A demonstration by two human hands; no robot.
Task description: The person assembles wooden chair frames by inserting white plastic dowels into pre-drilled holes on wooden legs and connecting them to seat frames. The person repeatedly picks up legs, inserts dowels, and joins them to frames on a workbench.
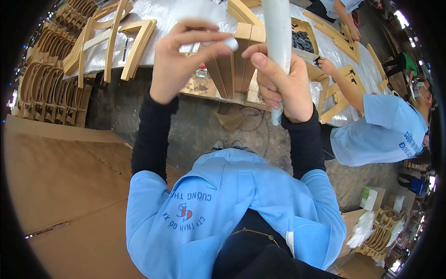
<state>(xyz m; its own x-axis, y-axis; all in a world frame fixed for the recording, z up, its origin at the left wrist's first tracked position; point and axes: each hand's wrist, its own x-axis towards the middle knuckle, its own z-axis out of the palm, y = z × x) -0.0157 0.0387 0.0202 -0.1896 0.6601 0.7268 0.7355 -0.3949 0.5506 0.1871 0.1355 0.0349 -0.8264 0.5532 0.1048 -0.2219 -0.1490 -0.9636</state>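
My left hand point(179, 58) is raised over the near edge of the bench. Its thumb and fingers pinch a small white piece point(231, 44), whose kind I cannot make out. A blurred, translucent white shape point(197, 11) shows just beyond these fingers. My right hand point(285, 83) is closed around a long, pale grey tube point(278, 37) that stands nearly upright in the picture, its lower end below the fingers. Between and beyond my hands, several flat wooden pieces point(244, 69) stand on end at the bench edge.
The plastic-covered workbench point(169, 35) carries wooden frames point(111, 39) at left and an open box of dark parts point(302, 41) at right. A co-worker in a blue shirt point(376, 128) reaches over the bench. Cardboard point(69, 181) lies at lower left, beside stacked curved wood parts point(49, 90).
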